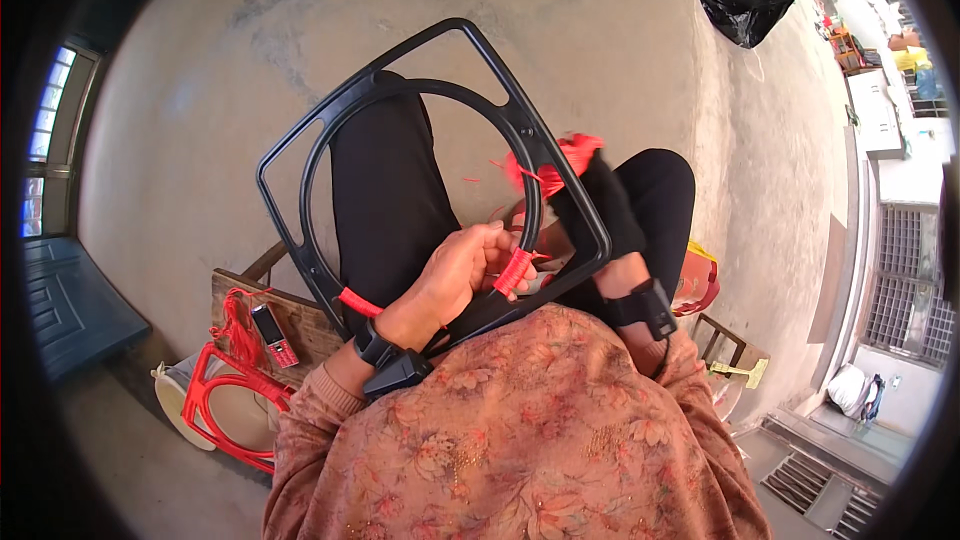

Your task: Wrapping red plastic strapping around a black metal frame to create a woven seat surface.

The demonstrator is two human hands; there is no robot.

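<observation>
A black frame (465, 28), squarish outside with a round ring inside, rests across my lap and black-trousered thighs. Tight turns of red cord (514, 271) wrap the ring at its lower right, and another wrapped stretch shows at its lower left. My left hand (470, 265) is closed round the ring beside the right-hand wrapping, fingers curled and partly hidden. My right hand (605, 215), in a black glove and smeared by motion, is at the frame's right side with a loose bundle of red cord (575, 155) in its grip. Each wrist wears a black strapped device.
At lower left, a wooden bench (315, 325) carries a red-and-black phone (274, 335) and loose red cord. A red-wrapped frame (200, 405) leans beside it over a pale bucket. A blue panel (80, 305) stands far left. A black plastic bag (745, 10) lies at upper right.
</observation>
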